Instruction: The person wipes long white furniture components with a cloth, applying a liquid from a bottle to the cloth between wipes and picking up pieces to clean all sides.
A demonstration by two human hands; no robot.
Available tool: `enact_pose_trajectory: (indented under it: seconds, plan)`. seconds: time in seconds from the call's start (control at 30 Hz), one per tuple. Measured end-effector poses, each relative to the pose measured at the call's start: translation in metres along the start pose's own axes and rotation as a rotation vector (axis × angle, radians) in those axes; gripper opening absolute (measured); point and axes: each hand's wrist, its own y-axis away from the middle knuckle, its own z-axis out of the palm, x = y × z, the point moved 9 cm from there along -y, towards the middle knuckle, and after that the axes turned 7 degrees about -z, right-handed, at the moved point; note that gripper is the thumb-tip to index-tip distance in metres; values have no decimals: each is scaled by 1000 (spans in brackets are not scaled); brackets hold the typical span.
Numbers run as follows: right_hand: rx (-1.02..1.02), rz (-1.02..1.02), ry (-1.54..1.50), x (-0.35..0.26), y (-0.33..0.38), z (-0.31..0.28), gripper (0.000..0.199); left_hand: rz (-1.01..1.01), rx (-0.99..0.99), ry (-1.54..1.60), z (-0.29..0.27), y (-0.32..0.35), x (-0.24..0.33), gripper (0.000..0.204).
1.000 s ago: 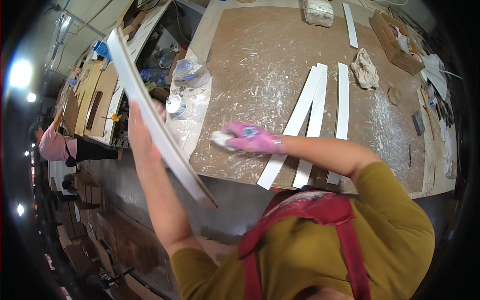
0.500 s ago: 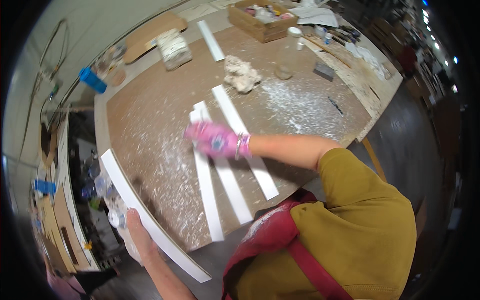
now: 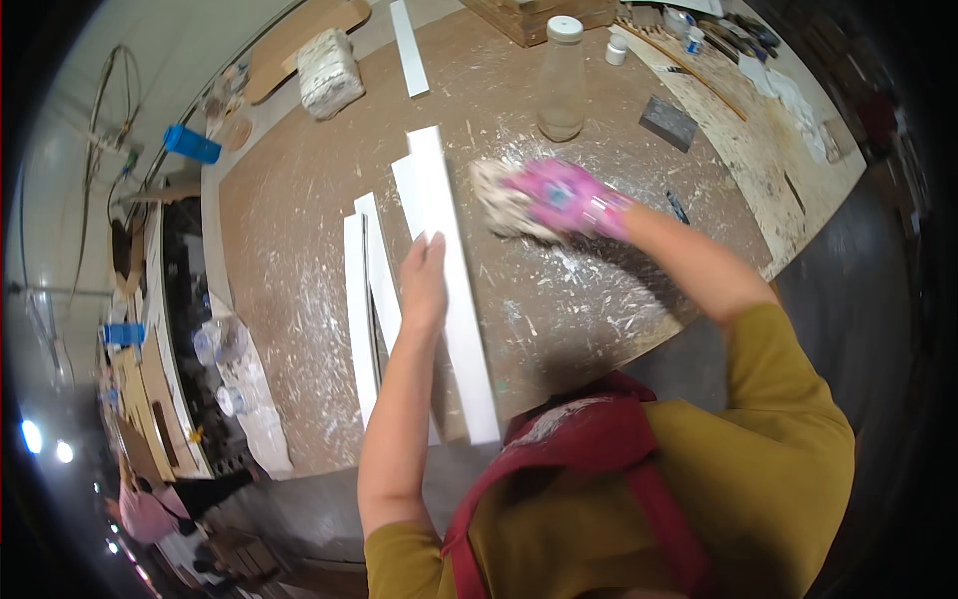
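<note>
My bare left hand (image 3: 424,285) grips the left edge of a long white strip (image 3: 444,230) near the middle of the table, its fingers partly hidden. My right hand (image 3: 571,198), in a pink patterned glove, closes on a crumpled off-white rag (image 3: 504,203) just right of that strip. Glove and rag are blurred by motion. Another white strip (image 3: 404,178) shows from behind the held one. To the left lie two more white strips, an outer one (image 3: 356,299) and an inner one (image 3: 377,250), partly hidden by my left forearm.
A clear jar with a white lid (image 3: 562,95) stands beyond the rag, near a dark grey block (image 3: 669,123). Farther back are a wrapped pale bundle (image 3: 330,75), a single white strip (image 3: 408,50) and a wooden box (image 3: 534,18). A blue bottle (image 3: 192,144) lies at the left edge.
My left hand has come from the table's left side to its middle with a white strip. My right hand has left the other strips and taken hold of the rag. The view has shifted.
</note>
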Motion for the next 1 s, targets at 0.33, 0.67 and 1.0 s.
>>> enact_pose_trajectory:
  seconds: [0.33, 0.67, 1.0]
  plan:
    - [-306, 494, 189, -1, 96, -27, 43, 163, 88, -414, 68, 62, 43, 60]
    - [-293, 19, -515, -126, 47, 44, 31, 180, 212, -841, 62, 213, -34, 64]
    - [-96, 159, 225, 50, -101, -13, 36, 165, 321, -905, 2, 198, -24, 52]
